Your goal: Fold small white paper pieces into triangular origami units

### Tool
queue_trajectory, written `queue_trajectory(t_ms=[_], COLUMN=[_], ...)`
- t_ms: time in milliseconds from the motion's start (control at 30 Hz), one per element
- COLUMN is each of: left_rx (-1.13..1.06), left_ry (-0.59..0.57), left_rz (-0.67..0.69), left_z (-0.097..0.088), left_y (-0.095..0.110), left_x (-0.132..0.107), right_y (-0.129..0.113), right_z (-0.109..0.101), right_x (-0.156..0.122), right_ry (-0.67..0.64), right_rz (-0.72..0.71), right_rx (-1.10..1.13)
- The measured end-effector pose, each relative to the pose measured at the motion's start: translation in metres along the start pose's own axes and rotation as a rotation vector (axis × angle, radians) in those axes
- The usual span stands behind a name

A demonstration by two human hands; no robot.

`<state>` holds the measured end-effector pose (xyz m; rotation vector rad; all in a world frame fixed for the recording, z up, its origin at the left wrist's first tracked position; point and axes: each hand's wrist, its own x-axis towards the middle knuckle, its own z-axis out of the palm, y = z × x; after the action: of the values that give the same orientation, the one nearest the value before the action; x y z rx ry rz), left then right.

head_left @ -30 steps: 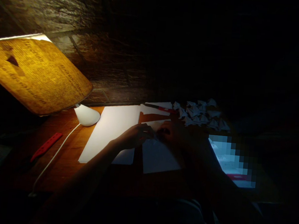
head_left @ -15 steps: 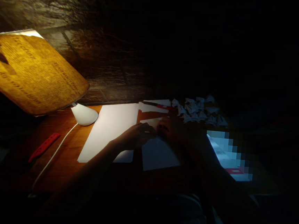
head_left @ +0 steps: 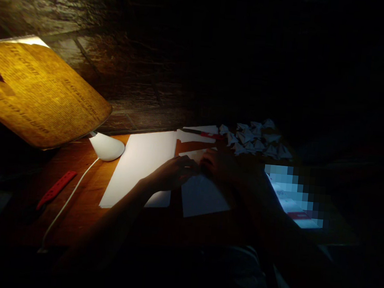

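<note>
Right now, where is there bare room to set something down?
Bare wood shows between the cable and the paper stack, and, darker, in front of the loose sheet. Crowded: around left hand and right hand at the sheet, and beyond, with folded papers and a red tool. Right of the screen, too dark to tell.

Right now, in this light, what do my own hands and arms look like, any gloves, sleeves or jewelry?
Your left hand looks bare, with no glove, and the left forearm shows no sleeve or watch where light reaches it. Your right hand seems gloveless too. The right arm is too dark to tell about a sleeve, and rings can't be made out.
</note>
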<state>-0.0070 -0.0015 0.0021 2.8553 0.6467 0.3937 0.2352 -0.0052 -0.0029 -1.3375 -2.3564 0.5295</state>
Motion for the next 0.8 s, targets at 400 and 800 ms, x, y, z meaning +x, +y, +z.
queue_trajectory(t_ms=[400, 800], left_rx=[0.085, 0.138], left_ry=[-0.03, -0.041], left_rz=[0.012, 0.017], left_z=[-0.006, -0.007], left_y=[0.005, 0.008], left_x=[0.002, 0.003], right_y=[-0.014, -0.022], right_z=[-0.006, -0.009], right_x=[0.0, -0.001], right_ry=[-0.041, -0.031], right_rz=[0.071, 0.133], right_rx=[-0.075, -0.084])
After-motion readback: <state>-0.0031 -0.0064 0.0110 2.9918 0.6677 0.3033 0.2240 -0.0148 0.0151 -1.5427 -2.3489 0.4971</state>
